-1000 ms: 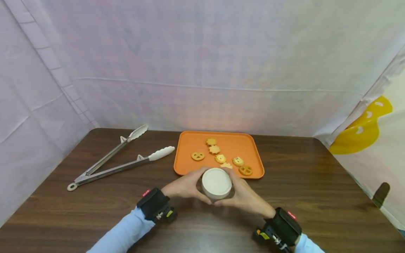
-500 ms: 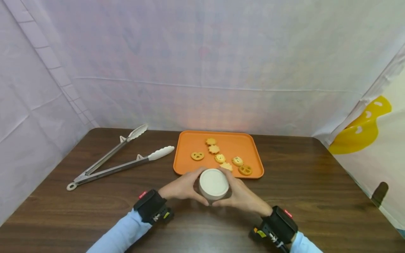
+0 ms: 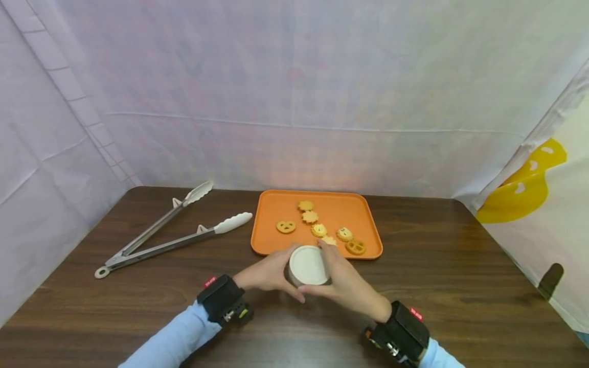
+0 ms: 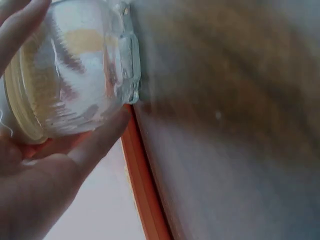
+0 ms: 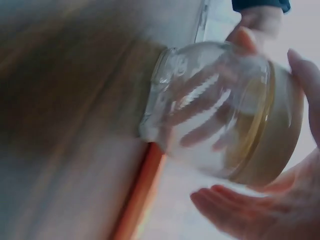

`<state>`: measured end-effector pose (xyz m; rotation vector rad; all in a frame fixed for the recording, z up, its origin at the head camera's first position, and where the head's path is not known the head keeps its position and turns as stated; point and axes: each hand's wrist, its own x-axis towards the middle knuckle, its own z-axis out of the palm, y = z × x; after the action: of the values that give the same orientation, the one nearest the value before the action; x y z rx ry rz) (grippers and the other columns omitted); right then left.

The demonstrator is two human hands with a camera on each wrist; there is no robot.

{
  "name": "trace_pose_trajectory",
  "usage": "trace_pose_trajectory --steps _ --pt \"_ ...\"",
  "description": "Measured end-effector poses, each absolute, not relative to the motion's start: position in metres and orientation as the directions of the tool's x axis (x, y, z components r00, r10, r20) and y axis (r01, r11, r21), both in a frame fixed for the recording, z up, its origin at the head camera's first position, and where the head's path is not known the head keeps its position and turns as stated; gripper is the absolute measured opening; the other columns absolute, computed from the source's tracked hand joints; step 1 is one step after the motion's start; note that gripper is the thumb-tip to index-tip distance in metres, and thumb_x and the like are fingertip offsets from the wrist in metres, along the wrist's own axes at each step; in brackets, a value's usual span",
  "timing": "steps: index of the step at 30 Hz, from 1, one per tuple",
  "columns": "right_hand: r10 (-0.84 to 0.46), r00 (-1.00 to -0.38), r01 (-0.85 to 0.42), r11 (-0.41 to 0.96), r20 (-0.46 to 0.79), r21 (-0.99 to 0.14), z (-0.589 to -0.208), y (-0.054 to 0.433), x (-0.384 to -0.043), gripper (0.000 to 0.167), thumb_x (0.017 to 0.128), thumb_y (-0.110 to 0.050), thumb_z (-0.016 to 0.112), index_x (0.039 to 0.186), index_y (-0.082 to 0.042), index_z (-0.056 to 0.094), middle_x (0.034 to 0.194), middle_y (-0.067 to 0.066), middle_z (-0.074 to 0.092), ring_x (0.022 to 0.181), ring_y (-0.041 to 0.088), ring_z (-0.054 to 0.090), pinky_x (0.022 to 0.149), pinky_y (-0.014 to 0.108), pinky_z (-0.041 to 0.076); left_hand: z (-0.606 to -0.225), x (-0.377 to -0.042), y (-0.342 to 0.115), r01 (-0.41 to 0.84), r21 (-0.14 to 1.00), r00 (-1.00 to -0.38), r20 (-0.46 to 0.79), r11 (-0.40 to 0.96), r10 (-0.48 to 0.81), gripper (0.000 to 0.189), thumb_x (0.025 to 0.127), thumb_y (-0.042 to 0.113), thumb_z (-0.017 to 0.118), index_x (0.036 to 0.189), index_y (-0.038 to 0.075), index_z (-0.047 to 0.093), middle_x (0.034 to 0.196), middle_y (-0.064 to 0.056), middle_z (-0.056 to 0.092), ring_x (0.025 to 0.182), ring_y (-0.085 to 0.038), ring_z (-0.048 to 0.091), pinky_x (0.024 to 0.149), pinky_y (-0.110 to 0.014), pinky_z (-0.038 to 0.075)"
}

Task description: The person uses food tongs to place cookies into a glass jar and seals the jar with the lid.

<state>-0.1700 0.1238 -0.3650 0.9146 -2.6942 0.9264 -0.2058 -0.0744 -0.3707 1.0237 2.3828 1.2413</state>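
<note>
In the head view a glass jar with a white lid (image 3: 308, 265) stands upright, seen from above, just in front of the orange tray. My left hand (image 3: 271, 271) holds the jar from the left. The left wrist view shows its clear glass body (image 4: 82, 70), with the fingers beneath and round its side. At the right, my right hand (image 3: 347, 281) spans the lid between thumb and fingers. In the right wrist view, the thumb touches the lid (image 5: 280, 135) and the other fingers lie close to its edge. Through the glass, left-hand fingers show. Contents cannot be made out.
Behind the hands lies the orange tray (image 3: 276, 204), bearing pretzel-shaped pieces (image 3: 286, 227) and several scalloped biscuits (image 3: 310, 217). Spread tongs (image 3: 156, 250) with white tips lie on the left of the dark wooden table (image 3: 460, 286). White cloth (image 3: 294, 102) hangs behind the table.
My right hand has turned slightly, its thumb and fingers coming over the lid's right edge. The left hand has stayed on the jar, which shifted a little left in the head view.
</note>
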Motion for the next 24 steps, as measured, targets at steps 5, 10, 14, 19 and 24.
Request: trace_pose_trajectory --steps 5,10,14,19,24 --pt "-0.461 -0.77 -0.613 0.727 0.442 -0.31 -0.362 0.112 -0.163 0.089 0.07 -0.054 0.066 0.127 0.008 0.04 0.111 0.016 0.047 0.09 0.019 0.051 0.068 0.026 0.048 -0.371 -0.204 -0.073 0.47 0.788 -0.733 0.096 0.399 0.674 0.088 0.056 0.026 0.084 0.128 0.008 0.036 0.122 -0.005 0.05 0.108 -0.016 0.049 0.09 -0.032 0.039" --pt "-0.467 -0.744 -0.623 0.744 0.479 -0.243 -0.362 0.109 -0.163 0.08 0.071 -0.05 0.067 0.12 0.01 0.047 0.103 0.014 0.049 0.084 0.017 0.05 0.064 0.023 0.046 -0.372 -0.204 -0.072 0.469 0.786 -0.733 0.092 0.403 0.674 0.091 0.056 0.028 0.084 0.129 0.008 0.035 0.121 -0.005 0.05 0.107 -0.017 0.05 0.088 -0.031 0.04" --pt "-0.464 -0.733 -0.626 0.747 0.497 -0.225 -0.361 0.108 -0.164 0.077 0.068 -0.048 0.07 0.116 0.009 0.05 0.1 0.013 0.051 0.088 0.019 0.049 0.067 0.026 0.046 -0.373 -0.205 -0.072 0.465 0.787 -0.729 0.081 0.405 0.68 0.09 0.055 0.029 0.085 0.128 0.01 0.036 0.12 -0.003 0.05 0.106 -0.015 0.05 0.088 -0.029 0.039" --pt "-0.445 -0.735 -0.614 0.756 0.512 -0.226 -0.36 0.105 -0.163 0.08 0.066 -0.05 0.071 0.115 0.01 0.051 0.099 0.015 0.05 0.085 0.02 0.049 0.064 0.026 0.047 -0.373 -0.205 -0.072 0.466 0.788 -0.728 0.083 0.403 0.68 0.086 0.056 0.029 0.084 0.127 0.011 0.038 0.119 -0.001 0.051 0.105 -0.014 0.051 0.088 -0.029 0.04" --pt "-0.445 -0.716 -0.614 0.769 0.538 -0.18 -0.361 0.105 -0.165 0.079 0.064 -0.052 0.071 0.111 0.009 0.054 0.091 0.011 0.049 0.078 0.017 0.046 0.061 0.024 0.043 -0.373 -0.204 -0.071 0.479 0.766 -0.736 0.085 0.428 0.672 0.085 0.055 0.031 0.084 0.125 0.011 0.04 0.117 0.0 0.052 0.103 -0.014 0.051 0.087 -0.029 0.04"
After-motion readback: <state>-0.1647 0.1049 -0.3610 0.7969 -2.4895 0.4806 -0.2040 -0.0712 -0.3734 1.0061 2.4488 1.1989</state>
